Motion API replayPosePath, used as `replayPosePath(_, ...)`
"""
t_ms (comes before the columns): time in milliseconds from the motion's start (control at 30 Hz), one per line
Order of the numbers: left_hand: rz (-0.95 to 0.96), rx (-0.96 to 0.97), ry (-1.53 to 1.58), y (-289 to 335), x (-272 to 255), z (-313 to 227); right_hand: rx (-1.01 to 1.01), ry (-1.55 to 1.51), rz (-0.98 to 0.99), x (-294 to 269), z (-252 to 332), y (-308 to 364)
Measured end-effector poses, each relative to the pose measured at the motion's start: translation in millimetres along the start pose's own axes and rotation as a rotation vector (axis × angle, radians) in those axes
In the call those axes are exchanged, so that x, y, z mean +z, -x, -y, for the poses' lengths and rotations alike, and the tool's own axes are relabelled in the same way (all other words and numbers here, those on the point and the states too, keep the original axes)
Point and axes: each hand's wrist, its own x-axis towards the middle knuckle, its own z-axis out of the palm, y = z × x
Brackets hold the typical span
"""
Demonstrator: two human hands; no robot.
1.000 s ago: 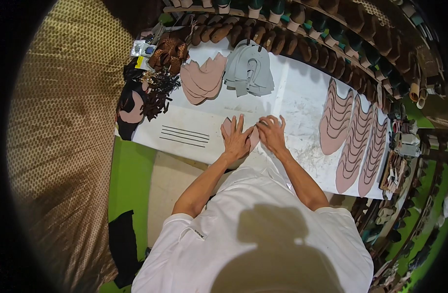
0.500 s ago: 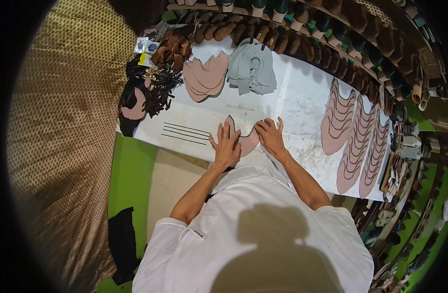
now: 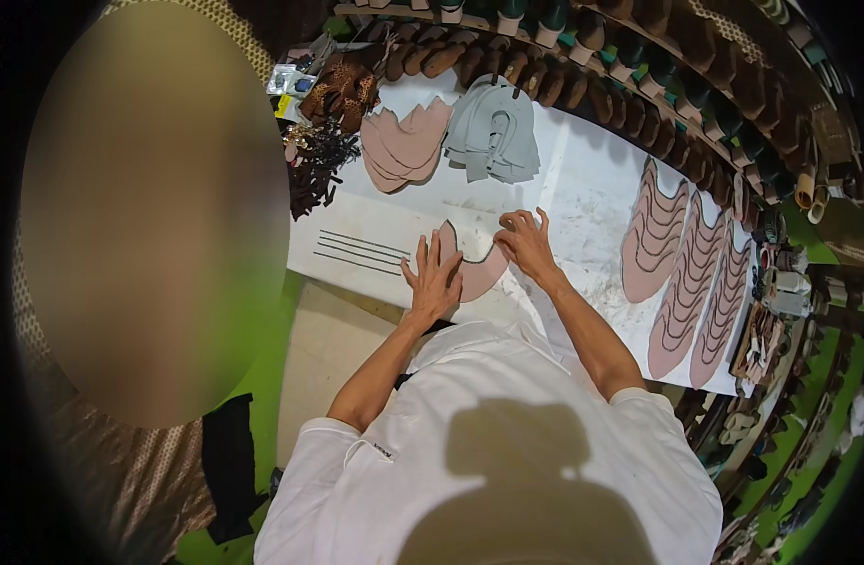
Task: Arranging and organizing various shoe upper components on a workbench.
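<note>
A pink U-shaped leather piece (image 3: pixel 486 275), like a shoe upper, lies on the white table just in front of me. A thin dark strip (image 3: pixel 475 261) follows its curved inner edge. My left hand (image 3: pixel 436 284) rests on the piece's left arm, fingers spread and pressing it down. At the top of the right arm, my right hand (image 3: pixel 528 247) pinches the end of the dark strip between thumb and forefinger, its other fingers raised. That fingertip contact is small and partly hidden. Several loose dark strips (image 3: pixel 361 249) lie in parallel left of my left hand.
Farther back are stacked pink pieces (image 3: pixel 406 141) and grey pieces (image 3: pixel 491 132). Overlapping rows of edged pink pieces (image 3: pixel 650 268) lie to the right. Dark straps (image 3: pixel 314 179) are heaped at the left. Shoes (image 3: pixel 545 80) line the back. A blurred oval covers the left side.
My right hand has shifted slightly up at the piece's right arm. My left hand stays almost in place. The blurred oval now covers the gold patterned cloth and the table's left end.
</note>
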Motion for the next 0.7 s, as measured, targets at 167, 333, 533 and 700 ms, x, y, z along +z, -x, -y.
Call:
replayPosePath(167, -0.034, 0.012, -0.010, 3, 2, 4, -0.063, 0.039, 0.068, -4, -5, -6)
replayPosePath(333, -0.007, -0.009, -0.027, 9, 1, 11, -0.055, 0.010, 0.006, -5, 6, 2)
replayPosePath(533, 0.059, 0.027, -0.069, 7, -1, 10, -0.152, 0.007, 0.060, 9, 21, 32)
replayPosePath(700, 0.077, 0.039, -0.086, 8, -1, 13, -0.096, 0.027, -0.004, 9, 36, 37)
